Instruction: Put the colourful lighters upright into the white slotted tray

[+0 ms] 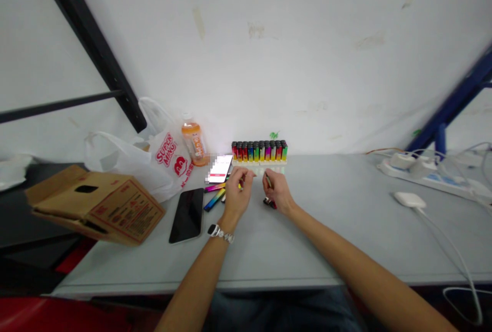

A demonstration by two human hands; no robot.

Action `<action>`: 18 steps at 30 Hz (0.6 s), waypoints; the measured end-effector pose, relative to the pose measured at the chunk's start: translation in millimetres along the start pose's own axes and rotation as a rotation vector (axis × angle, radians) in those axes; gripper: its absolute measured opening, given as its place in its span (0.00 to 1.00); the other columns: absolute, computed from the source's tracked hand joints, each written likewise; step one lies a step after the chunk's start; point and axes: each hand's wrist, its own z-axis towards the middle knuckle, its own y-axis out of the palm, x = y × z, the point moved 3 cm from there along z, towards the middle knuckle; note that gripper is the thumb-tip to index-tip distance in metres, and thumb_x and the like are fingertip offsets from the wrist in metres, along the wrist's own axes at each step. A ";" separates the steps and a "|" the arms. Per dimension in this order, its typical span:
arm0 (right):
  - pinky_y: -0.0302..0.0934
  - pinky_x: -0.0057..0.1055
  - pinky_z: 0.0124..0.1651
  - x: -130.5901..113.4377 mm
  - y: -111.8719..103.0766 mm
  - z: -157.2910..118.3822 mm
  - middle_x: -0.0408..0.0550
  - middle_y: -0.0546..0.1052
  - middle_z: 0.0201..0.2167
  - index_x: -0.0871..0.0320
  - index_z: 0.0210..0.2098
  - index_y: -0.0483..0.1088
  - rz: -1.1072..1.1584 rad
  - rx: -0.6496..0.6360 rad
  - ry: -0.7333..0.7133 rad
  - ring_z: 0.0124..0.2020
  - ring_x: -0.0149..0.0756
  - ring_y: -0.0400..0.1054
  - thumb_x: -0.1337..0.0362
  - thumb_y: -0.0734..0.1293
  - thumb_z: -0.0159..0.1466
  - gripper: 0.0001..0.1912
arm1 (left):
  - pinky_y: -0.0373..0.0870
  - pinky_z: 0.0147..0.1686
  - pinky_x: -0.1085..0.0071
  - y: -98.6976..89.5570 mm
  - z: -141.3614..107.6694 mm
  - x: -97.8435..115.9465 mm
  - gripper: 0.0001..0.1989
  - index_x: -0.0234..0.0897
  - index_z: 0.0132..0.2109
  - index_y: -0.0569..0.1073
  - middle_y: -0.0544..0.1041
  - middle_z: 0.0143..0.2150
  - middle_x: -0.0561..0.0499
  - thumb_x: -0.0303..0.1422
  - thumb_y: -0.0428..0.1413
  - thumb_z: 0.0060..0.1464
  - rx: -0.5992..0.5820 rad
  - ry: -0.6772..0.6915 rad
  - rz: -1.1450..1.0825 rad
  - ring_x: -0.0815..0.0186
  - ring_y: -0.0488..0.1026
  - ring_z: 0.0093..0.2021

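Observation:
My left hand (239,188), with a metal watch on the wrist, is held over the table with its fingers curled into a pinch. Whatever lies between its fingertips is too small to make out. Just to its right, my right hand (280,191) is closed, and the dark and red end of a lighter (269,203) pokes out below its fingers. Behind both hands, several colourful lighters (259,151) with black tops stand upright in tight rows in a pale tray (282,163). Narrow rainbow-coloured strips (214,200) lie left of my left hand, partly hidden by it.
A black phone (187,215) and a lit phone (220,169) lie on the left. Beyond them are an orange drink bottle (194,140), a white plastic bag (165,160) and an open cardboard box (115,206). To the right are a power strip (430,175) and a white charger (410,199).

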 end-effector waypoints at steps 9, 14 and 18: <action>0.46 0.30 0.24 -3.4 -2.8 0.1 0.38 0.57 0.16 0.54 0.18 0.55 -0.143 0.168 -0.102 0.19 0.29 0.50 0.51 0.58 0.61 0.19 | 0.66 0.34 0.71 0.8 0.4 0.2 0.15 0.38 0.30 0.72 0.71 0.34 0.49 0.37 0.50 0.64 -0.022 0.018 0.031 0.66 0.70 0.37; 0.47 0.29 0.24 -4.4 -3.6 -3.4 0.38 0.58 0.15 0.53 0.20 0.56 -0.127 0.147 -0.078 0.20 0.30 0.52 0.46 0.59 0.62 0.22 | 0.66 0.32 0.72 1.5 -0.3 1.0 0.15 0.38 0.30 0.71 0.71 0.33 0.49 0.37 0.50 0.63 -0.037 -0.010 0.026 0.66 0.69 0.36; 0.47 0.30 0.24 -0.8 -2.9 -6.0 0.38 0.57 0.14 0.54 0.19 0.57 -0.104 0.084 -0.078 0.19 0.31 0.53 0.39 0.59 0.63 0.27 | 0.66 0.32 0.72 2.7 -1.6 0.6 0.15 0.38 0.30 0.70 0.71 0.33 0.50 0.38 0.50 0.63 -0.047 -0.011 0.021 0.67 0.69 0.35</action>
